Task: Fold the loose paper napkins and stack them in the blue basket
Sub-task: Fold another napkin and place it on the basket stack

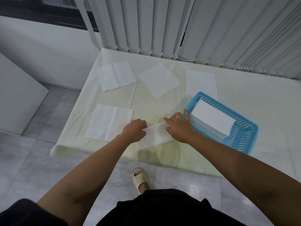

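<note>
Right hand (179,128) touches the basket (250,136) rim (no gap); bare cloth (151,105) lies beyond both hands.

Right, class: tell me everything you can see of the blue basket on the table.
The blue basket is a shallow rectangular tray of what looks like light blue plastic, with slotted walls and a plain rim. It sits flat, turned at an angle, near the table's front right. Inside lies a stack of folded white napkins, filling most of it. The right hand's thumb reaches its near-left corner; contact cannot be confirmed. An unfolded napkin lies just behind it.
</note>
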Action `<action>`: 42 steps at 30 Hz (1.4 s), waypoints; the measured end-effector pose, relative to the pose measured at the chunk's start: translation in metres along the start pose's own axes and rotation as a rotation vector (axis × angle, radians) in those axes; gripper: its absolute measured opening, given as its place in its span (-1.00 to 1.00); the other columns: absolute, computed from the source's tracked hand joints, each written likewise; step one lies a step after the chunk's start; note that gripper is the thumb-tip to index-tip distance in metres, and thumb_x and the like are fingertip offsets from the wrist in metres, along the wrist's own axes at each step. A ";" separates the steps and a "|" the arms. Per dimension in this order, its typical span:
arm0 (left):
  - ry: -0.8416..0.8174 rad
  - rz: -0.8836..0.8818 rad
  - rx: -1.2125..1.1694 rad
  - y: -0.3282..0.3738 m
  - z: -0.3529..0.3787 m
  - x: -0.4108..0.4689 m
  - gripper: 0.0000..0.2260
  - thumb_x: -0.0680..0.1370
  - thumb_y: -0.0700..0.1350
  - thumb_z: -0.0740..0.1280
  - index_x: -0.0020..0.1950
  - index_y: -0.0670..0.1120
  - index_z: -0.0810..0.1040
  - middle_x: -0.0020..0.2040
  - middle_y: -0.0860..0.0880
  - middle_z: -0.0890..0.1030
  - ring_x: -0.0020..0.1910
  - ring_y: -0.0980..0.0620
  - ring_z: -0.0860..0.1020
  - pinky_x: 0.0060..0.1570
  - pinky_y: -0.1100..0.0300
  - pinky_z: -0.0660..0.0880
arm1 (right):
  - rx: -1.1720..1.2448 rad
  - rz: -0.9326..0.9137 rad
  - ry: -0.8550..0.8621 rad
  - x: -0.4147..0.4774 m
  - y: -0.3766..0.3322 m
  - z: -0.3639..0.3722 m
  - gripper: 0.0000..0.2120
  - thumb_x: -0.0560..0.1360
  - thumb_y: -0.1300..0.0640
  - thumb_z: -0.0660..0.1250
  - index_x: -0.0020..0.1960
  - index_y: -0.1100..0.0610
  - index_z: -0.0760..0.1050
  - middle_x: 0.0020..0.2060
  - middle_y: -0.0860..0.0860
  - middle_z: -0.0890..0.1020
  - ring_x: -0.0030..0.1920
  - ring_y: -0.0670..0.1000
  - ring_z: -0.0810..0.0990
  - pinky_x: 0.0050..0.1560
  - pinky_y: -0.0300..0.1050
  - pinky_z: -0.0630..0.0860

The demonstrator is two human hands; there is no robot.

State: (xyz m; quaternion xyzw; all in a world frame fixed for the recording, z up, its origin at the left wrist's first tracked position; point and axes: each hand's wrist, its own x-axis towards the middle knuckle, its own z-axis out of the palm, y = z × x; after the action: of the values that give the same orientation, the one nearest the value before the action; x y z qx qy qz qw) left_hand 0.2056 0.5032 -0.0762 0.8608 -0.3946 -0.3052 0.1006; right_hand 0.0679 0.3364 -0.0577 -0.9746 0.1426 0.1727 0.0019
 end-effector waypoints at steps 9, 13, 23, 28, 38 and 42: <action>-0.023 -0.019 -0.176 -0.009 -0.015 -0.007 -0.83 0.54 -0.10 0.24 0.09 -0.02 0.56 0.02 0.03 0.62 -0.01 0.00 0.54 -0.04 0.14 0.49 | 0.121 0.043 -0.061 0.024 -0.003 -0.021 -0.69 0.61 -0.06 0.07 0.16 -0.07 0.56 0.16 -0.06 0.55 0.32 0.07 0.32 0.41 0.33 -0.17; -0.002 -0.029 -0.168 -0.013 -0.017 -0.008 -0.80 0.59 -0.05 0.23 0.07 -0.06 0.61 0.03 0.01 0.64 0.01 0.00 0.55 -0.09 0.21 0.41 | 0.182 0.060 -0.102 0.028 -0.002 -0.023 -0.74 0.58 -0.08 0.16 0.08 -0.09 0.61 0.07 -0.06 0.59 0.30 0.06 0.34 0.41 0.31 -0.12; 0.015 -0.050 -0.240 -0.013 -0.013 -0.004 -0.92 0.52 -0.12 0.36 -0.03 -0.08 0.61 -0.14 0.03 0.60 -0.12 0.02 0.55 -0.16 0.18 0.48 | 0.300 0.074 -0.142 0.030 -0.002 -0.025 -0.82 0.47 -0.05 0.27 0.04 -0.08 0.55 -0.08 -0.10 0.58 0.25 0.02 0.40 0.42 0.26 -0.11; 0.030 -0.032 -0.245 -0.013 -0.012 -0.005 -0.97 0.51 -0.14 0.36 -0.07 -0.07 0.58 -0.17 0.05 0.59 -0.13 0.03 0.55 -0.18 0.20 0.47 | 0.263 0.033 -0.193 0.031 -0.003 -0.026 -0.71 0.57 -0.13 0.12 0.09 -0.12 0.59 0.07 -0.07 0.61 0.31 0.04 0.35 0.42 0.31 -0.15; -0.009 -0.008 -0.186 -0.015 -0.013 -0.005 -0.85 0.53 -0.12 0.32 0.07 -0.06 0.58 -0.07 0.07 0.57 -0.04 0.03 0.54 -0.02 0.10 0.53 | 0.304 0.040 -0.127 0.036 -0.006 -0.027 -0.82 0.53 -0.03 0.26 0.00 -0.07 0.63 -0.05 -0.11 0.65 0.13 -0.01 0.49 0.34 0.13 0.08; 0.031 -0.013 -0.180 -0.007 -0.013 -0.004 -0.83 0.57 -0.02 0.27 0.02 -0.04 0.61 -0.16 0.07 0.56 -0.18 0.05 0.49 -0.23 0.19 0.40 | 0.350 0.042 -0.160 0.036 -0.006 -0.026 -0.80 0.49 -0.07 0.27 0.03 -0.10 0.62 -0.02 -0.13 0.64 0.14 -0.02 0.48 0.34 0.16 0.08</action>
State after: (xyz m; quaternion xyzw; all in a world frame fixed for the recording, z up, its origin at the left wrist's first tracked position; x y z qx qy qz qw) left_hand 0.2154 0.5098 -0.0673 0.8554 -0.3583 -0.3268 0.1819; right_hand 0.1108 0.3310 -0.0462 -0.9394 0.1900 0.2224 0.1789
